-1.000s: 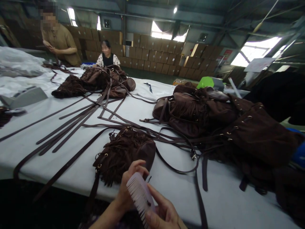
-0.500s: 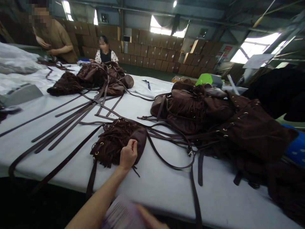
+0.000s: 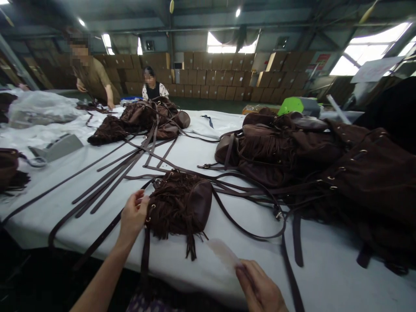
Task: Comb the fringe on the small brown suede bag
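Note:
A dark brown fringed bag (image 3: 182, 203) lies on its side on the white-covered table, its smooth round base facing right and its eyeleted mouth facing left. My left hand (image 3: 133, 214) is at the mouth end, fingers curled and thumb against the bag's edge. Just right of and below the bag, my right hand (image 3: 260, 286) grips a pale translucent comb (image 3: 224, 253), which is apart from the fringe. A tuft of fringe hangs from the bag's near side. Long brown straps (image 3: 120, 182) run across the table around it.
More brown bags (image 3: 289, 151) are heaped at right, with another pile (image 3: 146, 117) at back left. A grey object (image 3: 60, 147) and plastic wrapping (image 3: 42, 108) lie at left. Two people (image 3: 97, 82) are across the table, before stacked cartons (image 3: 221, 73).
My left hand has moved from the bag's round base to its mouth end. My right hand has come up into view with the comb. The camera view has shifted.

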Action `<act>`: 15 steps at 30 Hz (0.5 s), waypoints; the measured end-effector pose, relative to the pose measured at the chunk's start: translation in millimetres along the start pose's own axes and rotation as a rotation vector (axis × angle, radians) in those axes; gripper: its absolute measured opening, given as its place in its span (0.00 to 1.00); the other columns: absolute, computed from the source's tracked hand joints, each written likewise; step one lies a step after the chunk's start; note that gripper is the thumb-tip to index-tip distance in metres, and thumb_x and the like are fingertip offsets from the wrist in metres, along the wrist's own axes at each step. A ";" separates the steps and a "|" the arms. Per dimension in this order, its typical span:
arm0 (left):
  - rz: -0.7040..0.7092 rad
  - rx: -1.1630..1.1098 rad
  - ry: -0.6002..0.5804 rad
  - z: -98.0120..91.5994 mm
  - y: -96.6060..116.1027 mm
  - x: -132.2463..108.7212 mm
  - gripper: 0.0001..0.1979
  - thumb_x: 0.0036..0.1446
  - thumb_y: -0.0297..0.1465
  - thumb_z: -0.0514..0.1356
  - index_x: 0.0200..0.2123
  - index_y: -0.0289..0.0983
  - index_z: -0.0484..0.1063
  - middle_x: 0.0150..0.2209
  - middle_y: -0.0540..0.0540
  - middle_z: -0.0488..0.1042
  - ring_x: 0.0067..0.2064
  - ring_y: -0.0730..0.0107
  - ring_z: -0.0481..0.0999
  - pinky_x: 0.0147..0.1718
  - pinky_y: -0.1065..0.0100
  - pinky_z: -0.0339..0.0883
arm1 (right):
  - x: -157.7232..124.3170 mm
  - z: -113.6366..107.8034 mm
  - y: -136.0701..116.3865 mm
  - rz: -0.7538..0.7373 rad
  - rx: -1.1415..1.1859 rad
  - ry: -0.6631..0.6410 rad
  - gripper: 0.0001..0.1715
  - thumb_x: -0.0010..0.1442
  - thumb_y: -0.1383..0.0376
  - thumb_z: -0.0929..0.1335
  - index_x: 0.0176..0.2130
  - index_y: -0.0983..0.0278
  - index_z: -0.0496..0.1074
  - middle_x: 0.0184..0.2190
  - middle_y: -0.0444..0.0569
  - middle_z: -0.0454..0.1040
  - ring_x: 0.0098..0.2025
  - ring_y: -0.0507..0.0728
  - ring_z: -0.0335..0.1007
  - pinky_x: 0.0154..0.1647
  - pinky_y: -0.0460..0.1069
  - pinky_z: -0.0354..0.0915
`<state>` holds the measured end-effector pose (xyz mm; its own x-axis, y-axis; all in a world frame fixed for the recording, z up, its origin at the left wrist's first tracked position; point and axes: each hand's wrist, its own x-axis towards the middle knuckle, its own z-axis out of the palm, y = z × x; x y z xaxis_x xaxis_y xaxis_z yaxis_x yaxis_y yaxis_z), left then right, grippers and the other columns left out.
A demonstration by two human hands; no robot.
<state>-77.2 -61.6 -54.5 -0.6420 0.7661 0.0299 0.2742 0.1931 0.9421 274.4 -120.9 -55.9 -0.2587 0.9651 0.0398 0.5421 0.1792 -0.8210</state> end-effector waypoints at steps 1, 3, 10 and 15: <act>-0.077 -0.010 0.004 -6.0 -4.7 21.1 0.22 0.58 0.40 0.58 0.52 0.34 0.66 0.47 0.38 0.73 0.47 0.58 0.73 0.48 0.59 0.66 | 2.4 3.6 1.9 -0.065 -0.016 0.006 0.15 0.69 0.57 0.59 0.41 0.57 0.71 0.34 0.47 0.73 0.35 0.55 0.71 0.38 0.48 0.66; -0.202 -0.057 -0.109 -10.0 -11.6 47.5 0.20 0.56 0.40 0.60 0.46 0.31 0.69 0.37 0.40 0.76 0.37 0.60 0.76 0.39 0.61 0.69 | 4.6 12.6 10.2 -0.195 -0.044 0.047 0.13 0.70 0.60 0.58 0.41 0.57 0.69 0.33 0.46 0.71 0.34 0.54 0.71 0.39 0.48 0.67; -0.394 -0.248 -0.540 14.2 -4.5 30.9 0.20 0.45 0.39 0.70 0.37 0.31 0.74 0.27 0.43 0.79 0.30 0.62 0.79 0.31 0.66 0.72 | 3.5 24.6 32.5 -0.378 -0.308 0.204 0.14 0.70 0.65 0.57 0.53 0.62 0.62 0.42 0.52 0.76 0.43 0.55 0.76 0.43 0.45 0.71; -0.356 -0.277 -0.605 26.8 29.0 1.4 0.24 0.50 0.41 0.68 0.47 0.34 0.73 0.35 0.43 0.82 0.32 0.63 0.80 0.27 0.70 0.71 | 48.6 11.0 -31.1 -0.545 -0.584 0.083 0.13 0.68 0.71 0.57 0.44 0.61 0.68 0.30 0.46 0.70 0.27 0.55 0.69 0.27 0.47 0.65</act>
<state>-50.9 -38.4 -36.1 -0.1312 0.9047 -0.4054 -0.1173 0.3919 0.9125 236.1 -81.7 -34.7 -0.5593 0.7203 0.4103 0.6935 0.6777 -0.2446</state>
